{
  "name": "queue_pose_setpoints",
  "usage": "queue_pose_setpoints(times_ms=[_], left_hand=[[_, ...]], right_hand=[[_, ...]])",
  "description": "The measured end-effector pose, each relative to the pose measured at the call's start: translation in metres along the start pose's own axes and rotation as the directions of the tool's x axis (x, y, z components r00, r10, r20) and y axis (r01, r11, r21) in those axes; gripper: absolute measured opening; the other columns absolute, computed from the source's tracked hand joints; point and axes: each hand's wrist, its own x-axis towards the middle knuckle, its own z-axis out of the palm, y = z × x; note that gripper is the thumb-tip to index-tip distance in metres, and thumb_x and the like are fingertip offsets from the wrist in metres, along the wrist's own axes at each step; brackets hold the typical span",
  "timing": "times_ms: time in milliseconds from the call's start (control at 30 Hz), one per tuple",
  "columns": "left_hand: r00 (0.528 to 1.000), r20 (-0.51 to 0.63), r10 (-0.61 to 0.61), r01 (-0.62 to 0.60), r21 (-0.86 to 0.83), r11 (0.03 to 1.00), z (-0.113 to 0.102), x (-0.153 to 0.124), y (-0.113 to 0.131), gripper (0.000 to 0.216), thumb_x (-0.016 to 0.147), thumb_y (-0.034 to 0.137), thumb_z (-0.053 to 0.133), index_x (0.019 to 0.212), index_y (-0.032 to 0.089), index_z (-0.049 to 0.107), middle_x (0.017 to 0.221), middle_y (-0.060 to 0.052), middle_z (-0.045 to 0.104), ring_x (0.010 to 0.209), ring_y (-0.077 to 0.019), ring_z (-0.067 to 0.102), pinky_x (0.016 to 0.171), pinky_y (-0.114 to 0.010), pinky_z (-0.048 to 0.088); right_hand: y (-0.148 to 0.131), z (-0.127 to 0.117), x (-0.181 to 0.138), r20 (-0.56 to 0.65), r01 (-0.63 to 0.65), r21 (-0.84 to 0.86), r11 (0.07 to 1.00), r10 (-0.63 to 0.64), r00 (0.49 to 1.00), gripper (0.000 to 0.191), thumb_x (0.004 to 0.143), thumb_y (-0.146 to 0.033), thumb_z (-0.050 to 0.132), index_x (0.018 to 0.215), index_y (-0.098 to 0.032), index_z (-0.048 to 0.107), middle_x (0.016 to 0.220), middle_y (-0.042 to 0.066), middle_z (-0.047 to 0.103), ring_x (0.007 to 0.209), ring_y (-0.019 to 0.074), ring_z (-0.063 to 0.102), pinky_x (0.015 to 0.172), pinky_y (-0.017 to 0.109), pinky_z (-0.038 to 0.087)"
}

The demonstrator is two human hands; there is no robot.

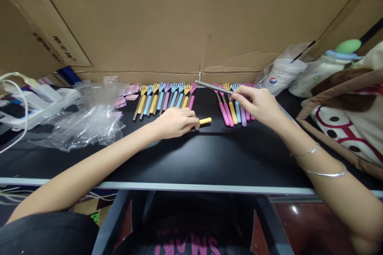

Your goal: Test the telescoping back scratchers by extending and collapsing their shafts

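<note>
My left hand (178,123) is closed round a back scratcher whose yellow handle (205,120) sticks out to the right; the rest of it is hidden under my fingers. Between thumb and fingers of my right hand (253,103) is a thin grey metal tube (214,87), its far end pointing left. Behind my left hand lies a row of claw-headed back scratchers (160,101) in yellow, blue, purple and pink, with dark tubes beside several of them. A second group of back scratchers (229,113), with pink, yellow, blue and purple handles, lies just left of my right hand.
Crumpled clear plastic bags (92,115) and a white power strip (38,107) occupy the left of the black table (209,163). Cardboard (149,20) walls the back. At right stand a bagged cup (279,73), a bottle (324,69) and a fabric bag (344,123).
</note>
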Motion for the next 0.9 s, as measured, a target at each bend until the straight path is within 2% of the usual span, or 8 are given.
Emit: queue_pose_setpoints(times_ms=[200,267,367,467,533,667,733,900], left_hand=[[0.984,-0.023,-0.176,0.174,-0.074,0.982,0.005,-0.007,0.001,0.021,0.093,0.028,0.039,0.097,0.021,0.058,0.094,-0.001,0.063,0.082,-0.0131,0.059,0.060,-0.020,0.037],[0.964,-0.035,-0.264,0.252,-0.201,0.947,0.006,-0.008,0.000,0.023,0.094,0.028,0.037,0.109,0.022,0.053,0.100,-0.002,0.064,0.083,-0.0136,0.060,0.063,-0.022,0.040],[0.940,-0.070,-0.333,0.263,-0.471,0.842,0.006,-0.008,0.000,0.034,0.094,0.030,0.038,0.126,0.020,0.044,0.115,-0.007,0.060,0.093,-0.0159,0.058,0.073,-0.026,0.045],[0.917,-0.069,-0.394,0.238,-0.697,0.676,0.006,-0.003,0.006,0.038,0.097,0.032,0.031,0.128,0.017,0.044,0.114,-0.011,0.059,0.089,-0.0155,0.058,0.072,-0.027,0.048],[0.897,-0.090,-0.432,0.223,-0.752,0.620,0.005,0.002,0.014,0.039,0.098,0.032,0.025,0.127,0.018,0.047,0.114,-0.010,0.059,0.093,-0.0155,0.058,0.075,-0.028,0.050],[0.903,-0.199,-0.382,0.157,-0.674,0.722,0.004,0.015,0.029,0.039,0.099,0.029,0.023,0.128,0.022,0.049,0.133,-0.009,0.046,0.127,-0.0188,0.040,0.100,-0.035,0.043],[0.902,-0.230,-0.365,0.151,-0.624,0.766,0.005,0.022,0.034,0.038,0.099,0.030,0.026,0.126,0.021,0.051,0.137,-0.010,0.040,0.134,-0.0201,0.032,0.106,-0.036,0.040],[0.800,-0.286,-0.528,0.216,-0.683,0.698,0.008,0.036,0.037,0.039,0.098,0.038,0.030,0.124,0.022,0.054,0.121,-0.011,0.045,0.126,-0.0189,0.037,0.108,-0.035,0.037]], right_hand=[[-0.001,0.002,0.000,0.070,-0.009,0.033,0.999,0.007,0.998,0.031,0.088,-0.044,0.040,0.082,-0.021,0.060,0.056,-0.001,0.054,0.052,0.0122,0.048,0.052,0.024,0.029],[0.000,0.004,0.000,0.084,0.007,0.087,0.996,-0.014,0.996,0.030,0.088,-0.043,0.040,0.082,-0.021,0.059,0.057,-0.001,0.054,0.052,0.0116,0.047,0.052,0.023,0.030],[-0.001,0.011,-0.001,0.101,0.011,0.273,0.962,-0.040,0.994,0.029,0.089,-0.043,0.040,0.083,-0.020,0.056,0.058,-0.002,0.052,0.052,0.0104,0.048,0.052,0.023,0.034],[-0.007,0.024,-0.004,0.201,-0.091,0.563,0.821,-0.030,0.979,0.031,0.090,-0.047,0.038,0.086,-0.020,0.050,0.053,-0.006,0.045,0.045,0.0088,0.046,0.047,0.022,0.037],[-0.014,0.035,-0.007,0.285,-0.183,0.704,0.686,-0.037,0.958,0.032,0.089,-0.051,0.040,0.088,-0.020,0.047,0.053,-0.007,0.045,0.041,0.0080,0.045,0.043,0.021,0.036],[-0.034,0.055,-0.014,0.420,-0.336,0.826,0.453,-0.097,0.902,0.035,0.085,-0.055,0.045,0.092,-0.021,0.041,0.065,-0.002,0.061,0.046,0.0110,0.057,0.046,0.024,0.045],[-0.044,0.059,-0.018,0.430,-0.364,0.853,0.373,-0.108,0.897,0.036,0.084,-0.055,0.047,0.094,-0.021,0.040,0.068,-0.001,0.063,0.049,0.0129,0.060,0.048,0.026,0.048],[-0.055,0.055,-0.026,0.384,-0.353,0.879,0.320,-0.038,0.922,0.032,0.086,-0.053,0.047,0.089,-0.022,0.040,0.062,-0.004,0.059,0.046,0.0120,0.059,0.047,0.024,0.048]])
